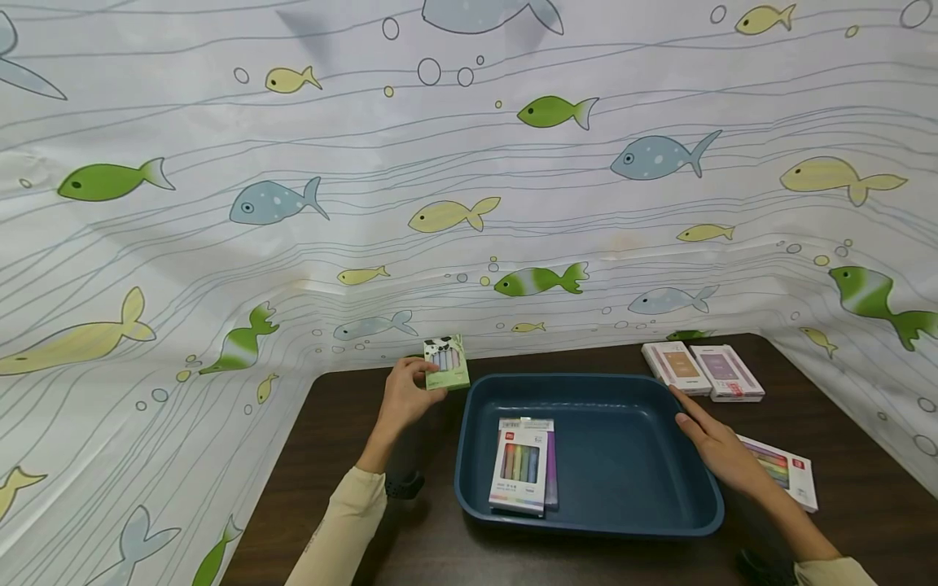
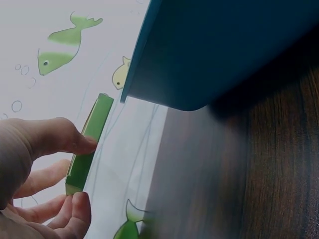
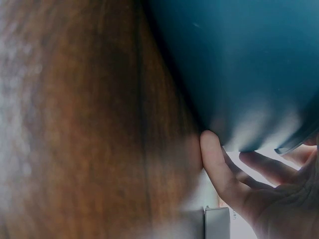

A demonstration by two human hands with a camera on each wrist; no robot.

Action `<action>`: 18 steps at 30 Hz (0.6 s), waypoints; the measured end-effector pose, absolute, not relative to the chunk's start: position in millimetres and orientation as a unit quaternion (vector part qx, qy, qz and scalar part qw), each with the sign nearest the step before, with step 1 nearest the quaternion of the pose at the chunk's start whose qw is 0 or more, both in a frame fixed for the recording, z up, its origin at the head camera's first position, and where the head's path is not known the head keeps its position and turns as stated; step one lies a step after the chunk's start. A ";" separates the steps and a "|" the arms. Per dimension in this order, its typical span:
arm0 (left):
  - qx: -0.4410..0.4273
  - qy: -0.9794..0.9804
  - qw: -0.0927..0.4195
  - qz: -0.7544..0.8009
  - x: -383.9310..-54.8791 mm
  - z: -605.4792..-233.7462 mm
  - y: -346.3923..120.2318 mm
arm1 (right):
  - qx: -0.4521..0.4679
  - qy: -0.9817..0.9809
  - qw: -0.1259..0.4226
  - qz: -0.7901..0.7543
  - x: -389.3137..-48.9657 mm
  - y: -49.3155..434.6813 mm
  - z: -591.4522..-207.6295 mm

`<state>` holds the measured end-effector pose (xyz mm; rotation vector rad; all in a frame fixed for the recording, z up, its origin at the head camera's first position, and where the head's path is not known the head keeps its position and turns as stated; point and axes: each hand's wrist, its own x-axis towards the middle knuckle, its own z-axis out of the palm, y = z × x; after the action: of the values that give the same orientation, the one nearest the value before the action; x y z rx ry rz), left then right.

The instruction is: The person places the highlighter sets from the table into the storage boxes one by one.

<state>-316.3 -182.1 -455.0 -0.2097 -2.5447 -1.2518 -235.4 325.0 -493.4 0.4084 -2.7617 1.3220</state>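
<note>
My left hand (image 1: 407, 396) pinches a small green box (image 1: 446, 363) left of the blue tray's far corner, thumb on one side and fingers on the other. A cow-patterned top and a window with several pale sticks show on its front. In the left wrist view, the green box (image 2: 90, 144) is seen edge-on beside the tray's wall. The right hand (image 1: 721, 448) holds the right side of the blue tray (image 1: 589, 529), thumb at the rim and fingers against the outer wall (image 3: 234, 74). Inside the tray, at the left, a white box of coloured sticks (image 1: 519, 468) overlaps a purple-edged box (image 1: 552, 472).
Two white boxes, one with an orange-brown panel (image 1: 681, 366) and one with a purple panel (image 1: 725, 373), lie at the table's far right. Another rainbow-coloured box (image 1: 799, 480) lies partly behind the right hand. A fish-print cloth (image 1: 469, 163) hangs behind the dark wooden table (image 1: 330, 439).
</note>
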 end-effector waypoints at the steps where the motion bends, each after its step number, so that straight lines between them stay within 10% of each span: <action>1: -0.073 -0.885 0.149 -0.436 -315.9 -454.7 -182.0 | 0.131 -0.895 0.027 0.427 -235.4 324.8 -493.3; 18: -0.071 -0.879 0.147 -0.449 -309.8 -452.0 -177.8 | 0.125 -0.898 0.027 0.422 -235.2 323.9 -493.5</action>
<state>-309.8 -177.8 -452.0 -0.2032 -2.5288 -1.2907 -235.2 323.9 -493.5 0.3854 -2.7715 1.3031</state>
